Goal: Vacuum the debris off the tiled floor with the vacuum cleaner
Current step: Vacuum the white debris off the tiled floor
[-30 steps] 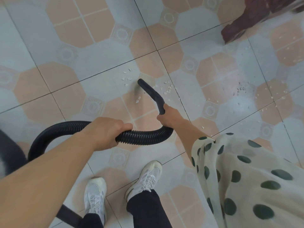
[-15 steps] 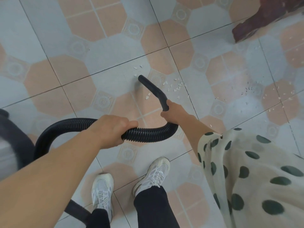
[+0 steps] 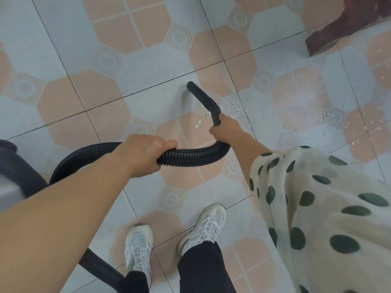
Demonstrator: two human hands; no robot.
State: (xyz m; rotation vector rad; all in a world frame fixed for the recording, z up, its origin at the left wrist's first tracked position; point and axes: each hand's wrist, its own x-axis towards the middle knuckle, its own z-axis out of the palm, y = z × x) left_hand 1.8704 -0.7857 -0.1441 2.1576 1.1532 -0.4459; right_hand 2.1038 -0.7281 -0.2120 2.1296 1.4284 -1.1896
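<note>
Debris point(image 3: 236, 111) just beside right hand point(image 3: 225, 131) gripping nozzle point(image 3: 202, 98); left hand point(image 3: 143, 154) grips hose point(image 3: 190, 155).

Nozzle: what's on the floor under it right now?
White chips lie on the tile beside the nozzle, most to its right, near the right hand. Whatever lies directly beneath the tube is covered.

Nothing is reading as text, label, brand or number anywhere. The hose point(image 3: 190, 159), the shoes point(image 3: 138, 248) and the floor point(image 3: 63, 49) are showing only ribbing, mesh and tile ornament, no writing.
</note>
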